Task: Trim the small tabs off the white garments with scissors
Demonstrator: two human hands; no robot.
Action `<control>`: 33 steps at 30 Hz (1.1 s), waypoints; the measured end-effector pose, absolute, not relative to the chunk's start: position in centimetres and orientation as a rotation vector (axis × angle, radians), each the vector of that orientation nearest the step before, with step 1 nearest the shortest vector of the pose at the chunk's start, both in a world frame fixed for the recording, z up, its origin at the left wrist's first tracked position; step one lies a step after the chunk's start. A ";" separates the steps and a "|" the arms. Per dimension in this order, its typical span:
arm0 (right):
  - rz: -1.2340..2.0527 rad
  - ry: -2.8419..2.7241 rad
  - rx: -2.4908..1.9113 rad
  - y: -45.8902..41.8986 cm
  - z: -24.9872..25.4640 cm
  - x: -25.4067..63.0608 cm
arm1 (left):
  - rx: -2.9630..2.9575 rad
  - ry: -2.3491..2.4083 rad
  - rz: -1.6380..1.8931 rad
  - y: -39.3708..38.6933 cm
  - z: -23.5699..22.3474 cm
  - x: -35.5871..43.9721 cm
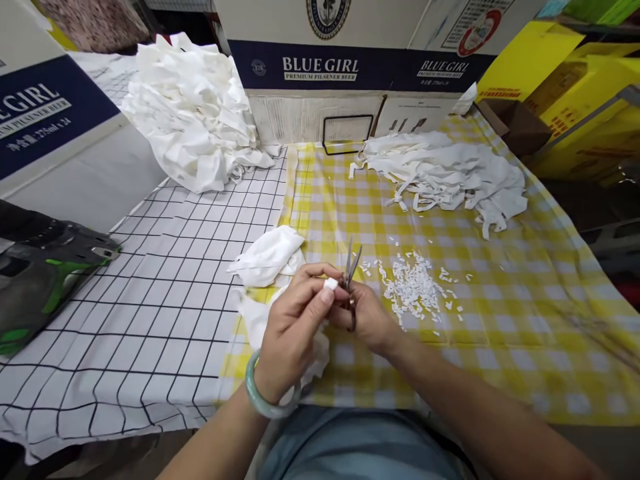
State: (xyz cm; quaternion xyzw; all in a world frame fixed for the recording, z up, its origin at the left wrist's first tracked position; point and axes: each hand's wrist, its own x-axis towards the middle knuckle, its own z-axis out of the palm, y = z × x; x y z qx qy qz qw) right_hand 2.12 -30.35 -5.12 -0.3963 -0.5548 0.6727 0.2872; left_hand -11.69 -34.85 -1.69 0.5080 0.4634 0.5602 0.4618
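Note:
My left hand (297, 320), with a pale green bangle on its wrist, pinches the end of a white fabric piece (331, 284) between thumb and fingers. More white fabric (257, 320) shows below and behind that hand on the table; whether it is all one piece is hidden. A small pair of scissors (352, 267) is in my right hand (370, 317), its blades parted and pointing away from me. Both hands are close together, the scissors just right of the pinched end. To their right lies a heap of tiny white clippings (415, 287).
A tall pile of white fabric (193, 113) stands at the back left. White fabric strips (445, 170) lie at the back right. Beer cartons (320, 67) close off the far side, near a black wire frame (347, 135). A black and green device (45, 277) sits at left.

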 end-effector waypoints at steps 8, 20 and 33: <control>1.132 -2.070 -1.207 -30.1 -2.4 7.9 | 1.155 1.193 1.353 -33.7 -3.9 -9.8; 0.970 -2.271 -1.279 -30.0 -2.4 8.7 | 1.295 1.144 1.366 -33.0 -4.0 -7.7; 0.977 -2.212 -1.257 -30.2 -3.0 8.9 | 1.336 1.195 1.308 -33.3 -4.8 -7.6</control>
